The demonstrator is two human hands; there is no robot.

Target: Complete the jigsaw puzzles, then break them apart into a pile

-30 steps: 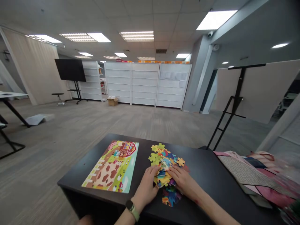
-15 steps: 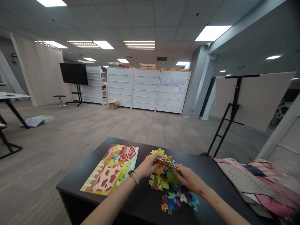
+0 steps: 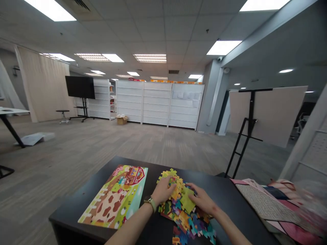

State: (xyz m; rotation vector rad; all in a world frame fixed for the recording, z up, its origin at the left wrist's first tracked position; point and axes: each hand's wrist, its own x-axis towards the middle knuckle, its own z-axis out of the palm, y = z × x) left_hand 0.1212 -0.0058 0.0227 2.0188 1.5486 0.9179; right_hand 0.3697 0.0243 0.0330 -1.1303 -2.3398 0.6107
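A heap of jigsaw puzzle pieces (image 3: 182, 216), yellow and green above, with blue, purple and orange ones nearer me, lies on the black table (image 3: 224, 200). My left hand (image 3: 162, 191) rests on the heap's left side, thumb and fingers apart over yellow pieces. On the right side, my right hand (image 3: 203, 200) has its thumb against a plain green piece (image 3: 187, 201) and its forefinger stretched out above. Some fingertips are hidden among the pieces. Left of the heap lies a farm picture board (image 3: 112, 204) with a red barn and cow-spotted area.
Pink and patterned cloth items (image 3: 265, 200) lie at the table's right. Beyond the table stand a black easel-like stand (image 3: 245, 143) with a pale board, white shelves (image 3: 155, 103), a cardboard box (image 3: 122, 119) and a screen on a stand (image 3: 80, 87).
The stacked clump of puzzle pieces held between both hands has come down and spread over the heap. My hands have lowered and loosened. The view has tilted up slightly.
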